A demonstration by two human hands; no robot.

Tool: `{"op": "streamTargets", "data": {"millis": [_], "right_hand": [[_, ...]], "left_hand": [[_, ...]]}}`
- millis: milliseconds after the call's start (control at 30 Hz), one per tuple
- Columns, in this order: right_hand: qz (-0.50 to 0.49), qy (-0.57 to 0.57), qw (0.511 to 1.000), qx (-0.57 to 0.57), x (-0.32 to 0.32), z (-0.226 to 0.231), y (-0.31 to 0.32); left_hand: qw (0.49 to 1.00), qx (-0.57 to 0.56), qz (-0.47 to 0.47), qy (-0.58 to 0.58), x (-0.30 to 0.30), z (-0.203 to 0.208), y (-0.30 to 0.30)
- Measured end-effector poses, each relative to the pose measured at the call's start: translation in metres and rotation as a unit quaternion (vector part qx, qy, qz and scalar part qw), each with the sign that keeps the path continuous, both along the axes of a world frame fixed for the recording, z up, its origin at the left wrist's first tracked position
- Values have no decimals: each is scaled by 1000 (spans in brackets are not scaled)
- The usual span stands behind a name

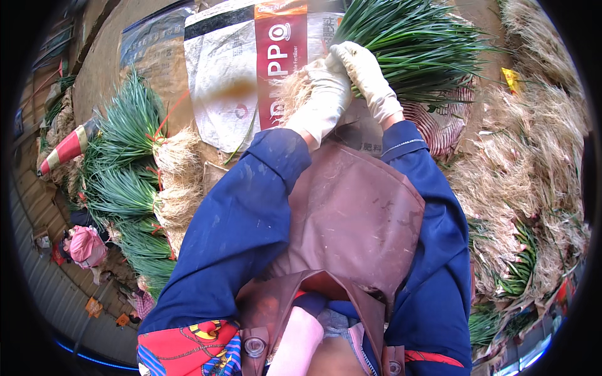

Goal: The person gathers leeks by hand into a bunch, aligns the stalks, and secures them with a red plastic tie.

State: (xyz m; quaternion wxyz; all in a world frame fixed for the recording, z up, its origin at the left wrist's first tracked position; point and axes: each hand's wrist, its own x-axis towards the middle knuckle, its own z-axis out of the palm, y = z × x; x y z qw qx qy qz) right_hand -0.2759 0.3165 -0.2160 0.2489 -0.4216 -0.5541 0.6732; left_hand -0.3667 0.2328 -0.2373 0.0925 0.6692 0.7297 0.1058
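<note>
A bunch of green onions lies before me, its long leaves fanning to the upper right and its pale stringy roots pointing left. My left hand, in a whitish glove, is closed around the root end. Pressed against it at the stems is my right hand, gloved the same way, with bent fingers closed together. Whatever the right fingertips pinch is hidden. Under the bunch lies a white and red printed sack.
Tied bunches of green onions with red ties stand in a row on the left. A large heap of rooted green onions spreads along the right. A red and white cone-shaped object lies far left. Another person in a pink head covering is at lower left.
</note>
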Motion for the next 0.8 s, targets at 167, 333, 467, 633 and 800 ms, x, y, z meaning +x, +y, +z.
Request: {"op": "streamTargets", "data": {"millis": [167, 333, 467, 633, 800], "right_hand": [[-6, -32, 999, -13, 4, -1, -1], [18, -38, 999, -19, 4, 4, 0], [5, 24, 1000, -12, 7, 1, 5], [-43, 92, 985, -143, 16, -18, 15], [-68, 112, 973, -189, 16, -33, 18]], "left_hand": [[993, 34, -28, 112, 5, -9, 0], [946, 89, -29, 309, 7, 4, -3], [991, 37, -100, 84, -9, 26, -13], [996, 31, -81, 19, -11, 27, -10], [999, 5, -41, 29, -6, 6, -9]]}}
